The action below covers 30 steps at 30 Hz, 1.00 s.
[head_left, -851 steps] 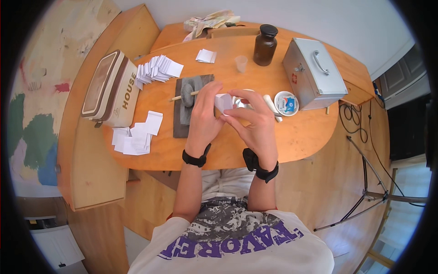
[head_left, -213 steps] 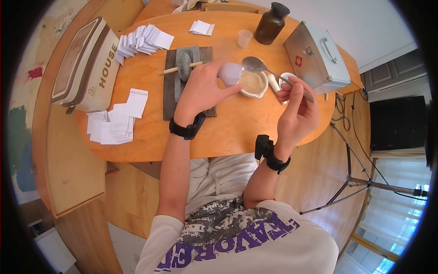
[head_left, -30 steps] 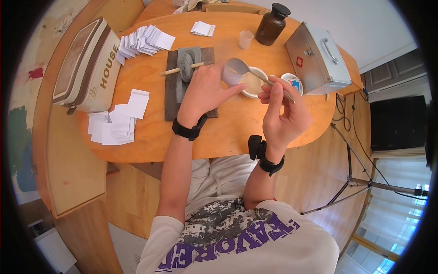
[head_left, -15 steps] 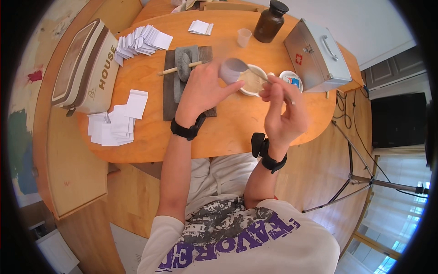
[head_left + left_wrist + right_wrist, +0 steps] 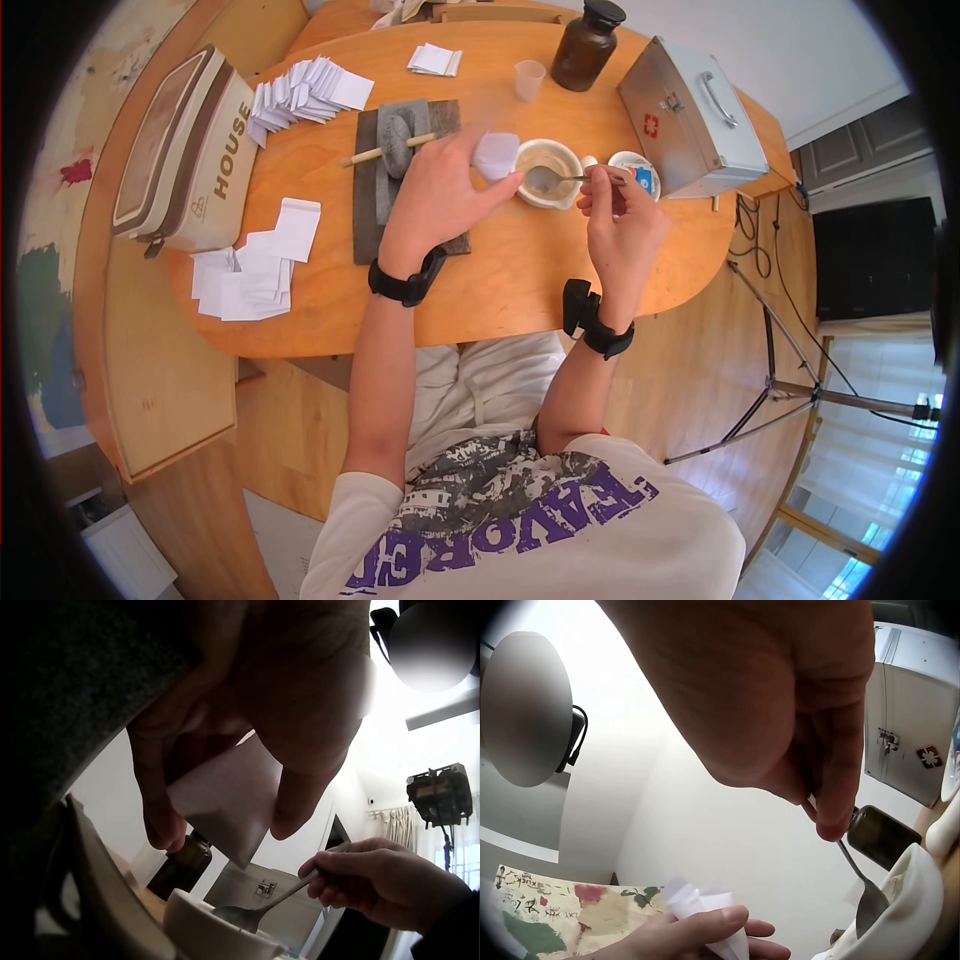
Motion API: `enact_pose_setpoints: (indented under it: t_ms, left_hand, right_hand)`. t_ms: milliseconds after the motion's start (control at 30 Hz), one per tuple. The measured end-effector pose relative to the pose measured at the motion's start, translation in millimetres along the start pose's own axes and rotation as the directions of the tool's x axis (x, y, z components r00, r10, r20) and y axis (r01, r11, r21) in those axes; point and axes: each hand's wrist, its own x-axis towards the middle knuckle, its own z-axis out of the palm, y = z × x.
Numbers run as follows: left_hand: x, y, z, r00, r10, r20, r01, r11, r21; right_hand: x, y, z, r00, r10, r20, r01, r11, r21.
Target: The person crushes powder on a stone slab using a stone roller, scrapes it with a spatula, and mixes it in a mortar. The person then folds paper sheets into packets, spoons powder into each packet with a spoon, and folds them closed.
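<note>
In the head view my left hand holds a small white paper packet between thumb and fingers, just left of a white bowl of pale powder. The left wrist view shows the packet pinched above and beside the bowl. My right hand pinches the handle of a metal spoon, whose head lies inside the bowl. In the right wrist view the spoon tilts down into the bowl at its inner wall. The powder under the spoon's head is partly hidden.
A stone roller with a wooden rod lies on a dark slab behind my left hand. White packets and flat papers lie left. A clear cup, brown jar, metal case and small dish stand behind and right.
The spoon has moved right and down, from over the packet in my left hand into the bowl. My right hand has shifted with it. The left hand still holds the packet in nearly the same place.
</note>
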Motion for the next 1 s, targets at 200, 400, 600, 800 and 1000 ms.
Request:
enact_pose_setpoints:
  t_ms: [200,400,600,800,1000]
  left_hand:
    - [1,3,-2,1.0,-0.001,0.016,0.002,1.0,-0.008]
    - [1,-1,1,1.0,0.011,0.018,-0.01,1.0,-0.013]
    - [1,0,1,1.0,0.028,0.008,-0.028,1.0,-0.001]
    - [1,0,3,1.0,0.022,0.014,-0.022,1.0,0.001]
    - [1,5,0,1.0,0.004,0.01,-0.004,0.999,-0.048]
  right_hand:
    - [0,7,1,0.996,0.089,0.002,-0.089,0.994,0.059]
    - [3,9,-8,0.971,0.219,-0.099,-0.191,0.953,0.233]
    - [-1,-17,-13,0.957,0.218,-0.192,-0.121,0.901,0.417]
    - [-13,-51,0,0.974,0.076,-0.212,0.025,0.899,0.436]
    - [-17,-41,7,0.952,-0.238,-0.193,0.285,0.92,0.268]
